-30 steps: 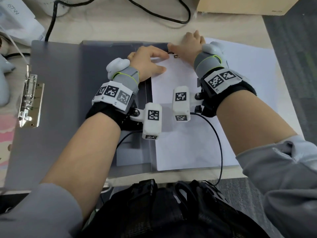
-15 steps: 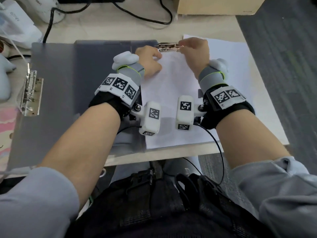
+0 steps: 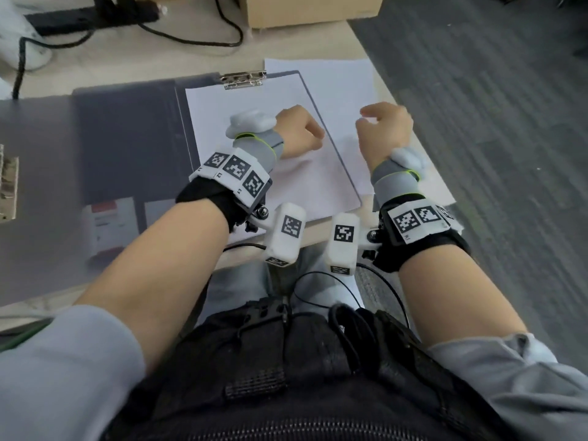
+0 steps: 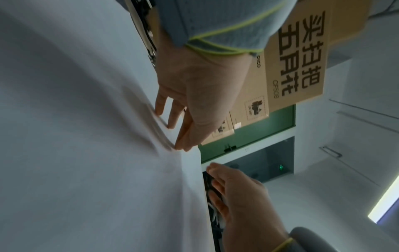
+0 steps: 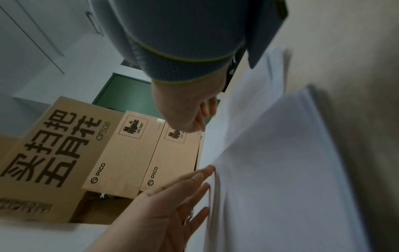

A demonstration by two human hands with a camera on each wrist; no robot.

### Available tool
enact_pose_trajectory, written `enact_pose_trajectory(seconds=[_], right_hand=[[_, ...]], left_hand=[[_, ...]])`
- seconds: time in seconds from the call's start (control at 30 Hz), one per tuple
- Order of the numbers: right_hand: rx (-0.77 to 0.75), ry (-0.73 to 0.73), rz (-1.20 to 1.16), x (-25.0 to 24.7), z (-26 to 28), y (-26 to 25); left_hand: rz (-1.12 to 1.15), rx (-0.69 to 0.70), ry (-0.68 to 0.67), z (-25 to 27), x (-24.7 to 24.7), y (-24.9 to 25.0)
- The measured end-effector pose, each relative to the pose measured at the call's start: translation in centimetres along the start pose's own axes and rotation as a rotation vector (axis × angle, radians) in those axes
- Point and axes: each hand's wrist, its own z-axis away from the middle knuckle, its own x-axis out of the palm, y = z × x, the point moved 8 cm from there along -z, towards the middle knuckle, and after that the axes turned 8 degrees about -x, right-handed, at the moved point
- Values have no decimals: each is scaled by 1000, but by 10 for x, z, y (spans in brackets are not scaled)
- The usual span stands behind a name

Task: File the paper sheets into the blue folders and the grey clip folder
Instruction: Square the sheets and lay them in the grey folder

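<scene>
Lying open under both forearms: grey clip folder (image 3: 127,138), a paper sheet (image 3: 254,103) under its metal clip (image 3: 243,79) beyond the left hand (image 3: 297,132). Left hand: fingers straight, touching the sheet. Right hand (image 3: 383,128): loosely open, over loose sheets (image 3: 343,90).

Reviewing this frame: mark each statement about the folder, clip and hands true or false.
1. A paper sheet sits under the metal clip of the grey clip folder. True.
2. The right hand grips the metal clip. False: it holds nothing, over the loose sheets beside the folder.
3. The left hand touches the clipped sheet with straight fingers. True.
4. The cardboard box stands on the folder. False: it stands on the desk beyond it.
</scene>
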Motion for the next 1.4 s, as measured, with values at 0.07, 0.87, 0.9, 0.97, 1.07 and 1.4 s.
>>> enact_pose_trajectory(seconds=[0.07,0.87,0.9,0.97,1.07,1.4], right_hand=[[132,-24,150,-11,3,25],[-141,-89,-336,-3,14,17],[-131,-78,-353,-3,14,18],[-115,-61,-390,-4,14,20],[-98,-53,-435,-5,16,20],[-15,-36,-470,-6,18,25]], left_hand=[[14,31,-14,-1,11,12],[694,-31,-41,-21,45,17],[695,-25,-38,-21,44,17],[675,-19,-19,-19,43,18],[659,-12,2,-18,42,18],[613,-17,39,-18,41,16]])
